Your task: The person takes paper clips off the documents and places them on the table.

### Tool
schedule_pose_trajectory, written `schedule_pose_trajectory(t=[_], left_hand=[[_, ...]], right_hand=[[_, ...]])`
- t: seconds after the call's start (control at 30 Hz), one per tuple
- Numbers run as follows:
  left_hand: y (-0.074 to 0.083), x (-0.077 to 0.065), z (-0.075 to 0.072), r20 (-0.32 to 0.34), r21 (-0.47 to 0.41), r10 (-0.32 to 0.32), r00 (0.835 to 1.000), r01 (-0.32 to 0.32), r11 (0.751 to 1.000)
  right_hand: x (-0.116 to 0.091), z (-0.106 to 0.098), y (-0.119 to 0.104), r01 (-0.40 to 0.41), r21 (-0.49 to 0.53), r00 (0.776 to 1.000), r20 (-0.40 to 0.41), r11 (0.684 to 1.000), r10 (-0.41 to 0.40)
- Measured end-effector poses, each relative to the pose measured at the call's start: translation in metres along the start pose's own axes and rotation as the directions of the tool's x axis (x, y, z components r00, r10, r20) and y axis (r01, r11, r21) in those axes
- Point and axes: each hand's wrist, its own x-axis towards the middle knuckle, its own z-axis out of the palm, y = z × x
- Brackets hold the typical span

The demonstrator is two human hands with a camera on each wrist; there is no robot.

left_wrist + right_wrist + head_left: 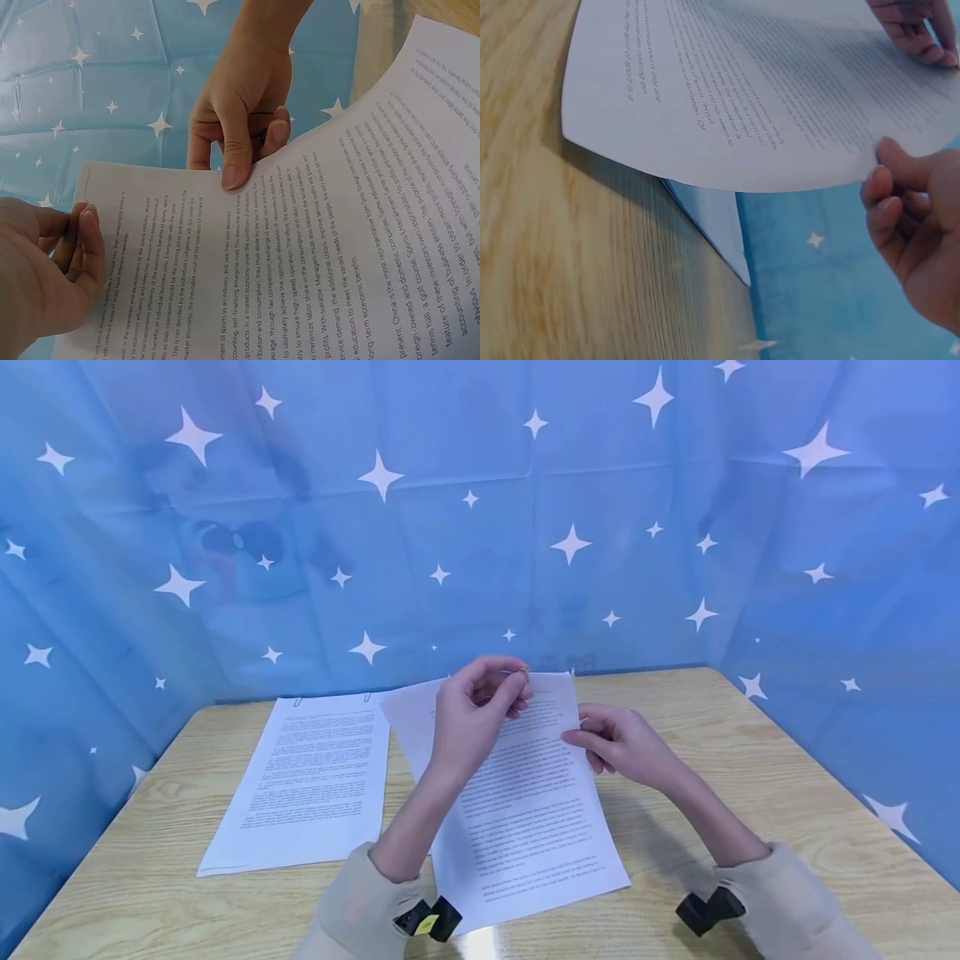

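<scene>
Nearest us are our two pale sleeves [791, 897], a small black device [711, 912] at each cuff. Just past them, we have a printed paper [532, 835] raised at a slant above the table [765, 760], gently bowed; whether its bottom edge touches the wood we cannot tell. Our right hand [626, 745] pinches its right edge, thumb on the printed face and fingers behind. Our left hand [472, 718] is at the top edge, thumb and forefinger closed on a small yellow thing [523, 671], too tiny for us to make out. To the left, a stack of printed pages [315, 785] lies flat, with two paper clips [367, 698] along its far edge. Beyond the table hangs a blue curtain [480, 577] with white stars.
</scene>
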Motion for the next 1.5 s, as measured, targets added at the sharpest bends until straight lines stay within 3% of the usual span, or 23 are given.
schedule_pose_trajectory(t=[0.37,0.7,1.13,1.5], left_hand=[[0.002,-0.001,-0.001,-0.001,-0.021,0.038,0.999,-0.038,0.999],[0.011,0.002,-0.006,-0.053,-0.063,0.079,0.995,-0.082,0.995],[0.019,-0.001,-0.012,-0.048,-0.003,0.038,0.998,-0.038,0.999],[0.013,-0.015,-0.033,-0.004,0.072,-0.027,1.0,0.027,0.997]], right_hand=[[0.0,0.0,-0.003,0.001,0.017,1.0,-0.001,1.0,-0.001],[-0.001,-0.002,0.001,-0.005,0.015,1.0,0.001,1.0,0.005],[0.0,-0.003,0.003,0.002,0.012,1.0,0.003,1.0,-0.002],[0.0,-0.005,0.004,-0.012,-0.021,1.0,-0.004,1.0,0.012]])
